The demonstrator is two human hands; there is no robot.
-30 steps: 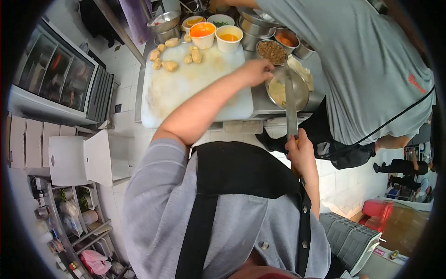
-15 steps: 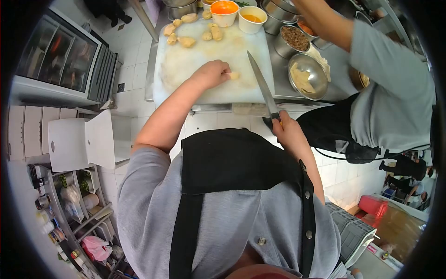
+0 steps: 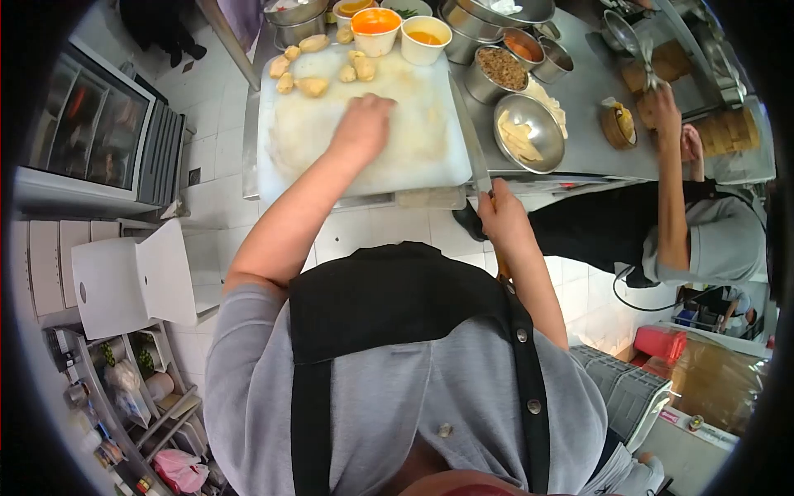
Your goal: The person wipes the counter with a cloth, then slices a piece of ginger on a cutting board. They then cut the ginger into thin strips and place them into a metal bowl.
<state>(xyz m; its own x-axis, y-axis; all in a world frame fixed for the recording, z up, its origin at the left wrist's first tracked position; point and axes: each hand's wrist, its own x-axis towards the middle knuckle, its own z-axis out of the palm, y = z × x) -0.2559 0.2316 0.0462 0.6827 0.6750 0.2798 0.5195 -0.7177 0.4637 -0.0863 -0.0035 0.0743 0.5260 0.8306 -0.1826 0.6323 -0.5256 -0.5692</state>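
Observation:
My left hand (image 3: 366, 128) is closed, fingers curled, over the white cutting board (image 3: 413, 157); what it holds, if anything, is hidden. Wrapped round the knife's handle, my right hand (image 3: 506, 217) is beyond the board's near right corner. The long blade of the knife (image 3: 477, 149) points away from me along the board's right edge. Several peeled, yellowish pieces (image 3: 312, 87) lie near the board's far left side. An orange-filled cup (image 3: 376, 31) and a cup of yellow liquid (image 3: 425, 40) stand at its far edge.
Right of the board are a metal bowl of pale slices (image 3: 530, 135), a container of brown mince (image 3: 497, 69) and a small steamer basket (image 3: 618, 126). A co-worker (image 3: 703, 236) reaches over the counter at the right. A refrigerator (image 3: 91, 124) stands on the left.
My left hand has moved up and left, off the spot with the small pale piece, which no longer shows. The knife has swung to the board's right edge. The co-worker has moved farther right.

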